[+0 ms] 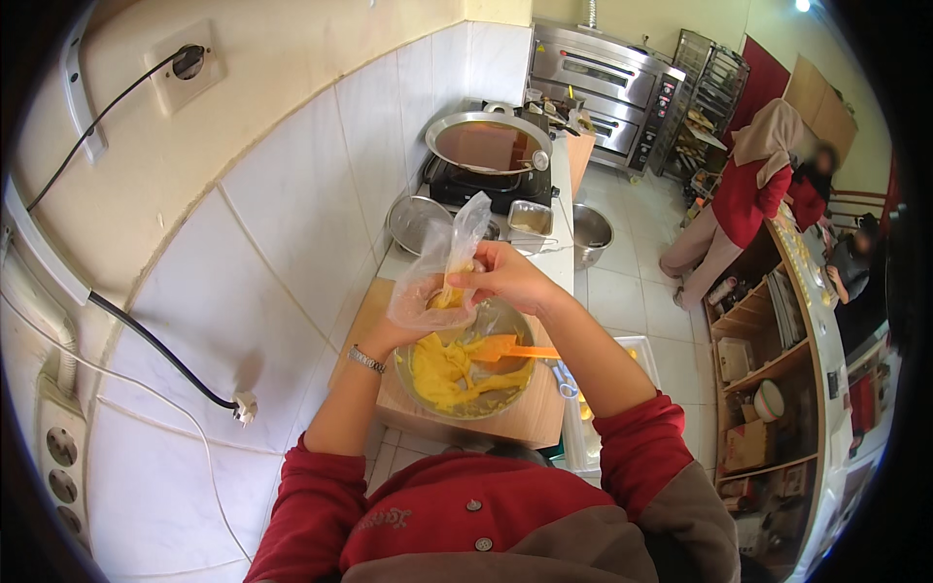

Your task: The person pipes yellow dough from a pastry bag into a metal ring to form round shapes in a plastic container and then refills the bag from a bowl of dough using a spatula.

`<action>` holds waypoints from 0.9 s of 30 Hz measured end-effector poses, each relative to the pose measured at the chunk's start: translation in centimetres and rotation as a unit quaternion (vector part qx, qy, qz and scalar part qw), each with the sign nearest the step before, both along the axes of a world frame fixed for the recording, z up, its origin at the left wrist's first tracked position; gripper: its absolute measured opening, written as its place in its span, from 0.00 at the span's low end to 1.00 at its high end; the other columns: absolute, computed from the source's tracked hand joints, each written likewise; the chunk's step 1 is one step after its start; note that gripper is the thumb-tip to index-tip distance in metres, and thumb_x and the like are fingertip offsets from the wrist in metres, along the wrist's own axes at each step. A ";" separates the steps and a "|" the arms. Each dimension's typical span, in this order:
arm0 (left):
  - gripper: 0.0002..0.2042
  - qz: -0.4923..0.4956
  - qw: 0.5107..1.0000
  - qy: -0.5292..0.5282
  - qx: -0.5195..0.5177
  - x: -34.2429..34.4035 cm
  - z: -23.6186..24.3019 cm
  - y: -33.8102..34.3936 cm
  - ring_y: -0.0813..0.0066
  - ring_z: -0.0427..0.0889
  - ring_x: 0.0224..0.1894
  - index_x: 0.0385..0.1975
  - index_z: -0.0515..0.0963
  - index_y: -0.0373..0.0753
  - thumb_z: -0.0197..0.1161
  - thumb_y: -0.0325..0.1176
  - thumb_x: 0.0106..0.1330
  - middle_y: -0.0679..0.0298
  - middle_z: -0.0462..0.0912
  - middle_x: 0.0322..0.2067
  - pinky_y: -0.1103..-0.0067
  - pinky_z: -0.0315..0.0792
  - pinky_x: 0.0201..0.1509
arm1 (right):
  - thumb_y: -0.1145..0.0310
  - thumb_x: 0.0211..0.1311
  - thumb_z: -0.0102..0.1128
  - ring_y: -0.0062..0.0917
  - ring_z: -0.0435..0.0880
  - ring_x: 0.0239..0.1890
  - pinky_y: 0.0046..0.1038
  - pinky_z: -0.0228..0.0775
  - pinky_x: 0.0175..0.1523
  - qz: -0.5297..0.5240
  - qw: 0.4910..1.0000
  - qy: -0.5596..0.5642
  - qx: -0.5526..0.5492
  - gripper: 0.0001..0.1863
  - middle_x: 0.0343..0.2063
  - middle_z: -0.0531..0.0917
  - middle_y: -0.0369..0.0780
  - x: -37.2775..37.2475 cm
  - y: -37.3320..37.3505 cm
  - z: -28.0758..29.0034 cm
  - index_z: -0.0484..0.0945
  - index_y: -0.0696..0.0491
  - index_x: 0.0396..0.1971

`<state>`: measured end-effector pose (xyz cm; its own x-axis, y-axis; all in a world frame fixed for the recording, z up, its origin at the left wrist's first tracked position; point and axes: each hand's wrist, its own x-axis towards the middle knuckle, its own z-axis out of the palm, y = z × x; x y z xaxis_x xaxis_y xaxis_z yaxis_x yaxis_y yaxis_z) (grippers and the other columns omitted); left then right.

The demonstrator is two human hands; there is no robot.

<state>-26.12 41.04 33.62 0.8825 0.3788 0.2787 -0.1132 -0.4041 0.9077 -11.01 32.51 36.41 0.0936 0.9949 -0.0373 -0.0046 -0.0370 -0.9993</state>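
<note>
A clear plastic piping bag [469, 225] with some yellow cream inside hangs between my hands over a metal bowl [525, 387]. My left hand [402, 328] holds the bag from below; its folded-over plastic covers most of the fingers. My right hand [509, 278] is closed on the bag's side, thumb and fingers pinching the plastic near the cream. Thick yellow cream [439, 375] lies in the bowl. An orange spatula [505, 349] rests in it, its handle reaching over the right rim.
The bowl stands on a wooden surface [549, 413]. Beyond are a strainer [413, 222], a small square metal tin [531, 220] and a wide pan of brown liquid [489, 144] on a black stove. Tiled wall borders the left. People stand at a shelved counter on the right.
</note>
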 end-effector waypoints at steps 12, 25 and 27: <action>0.14 0.092 0.950 -0.056 -0.293 0.4 -2.1 1.0 0.79 0.73 0.40 0.44 0.70 0.35 0.56 0.35 0.61 0.65 0.76 0.38 0.83 0.67 0.46 | 0.80 0.45 0.60 0.15 0.75 0.27 0.18 0.68 0.30 -0.043 0.971 0.235 0.024 0.29 0.31 0.74 0.33 1.8 -1.3 -1.2 0.62 0.53 0.50; 0.14 0.082 0.988 -0.074 -0.108 1.3 -1.0 0.7 0.76 0.76 0.36 0.37 0.73 0.35 0.63 0.32 0.53 0.66 0.77 0.31 0.80 0.70 0.40 | 0.69 0.47 0.63 0.19 0.77 0.31 0.19 0.70 0.35 -0.083 0.989 -0.098 0.066 0.20 0.30 0.79 0.37 -0.5 1.0 -1.7 0.71 0.58 0.41; 0.12 0.120 0.979 -0.046 -0.156 1.7 -0.8 1.3 0.76 0.76 0.34 0.34 0.73 0.35 0.63 0.33 0.53 0.66 0.77 0.29 0.80 0.70 0.38 | 0.72 0.45 0.64 0.20 0.77 0.37 0.20 0.70 0.40 -0.085 0.990 0.017 0.107 0.26 0.35 0.78 0.39 0.3 0.4 -2.0 0.67 0.58 0.47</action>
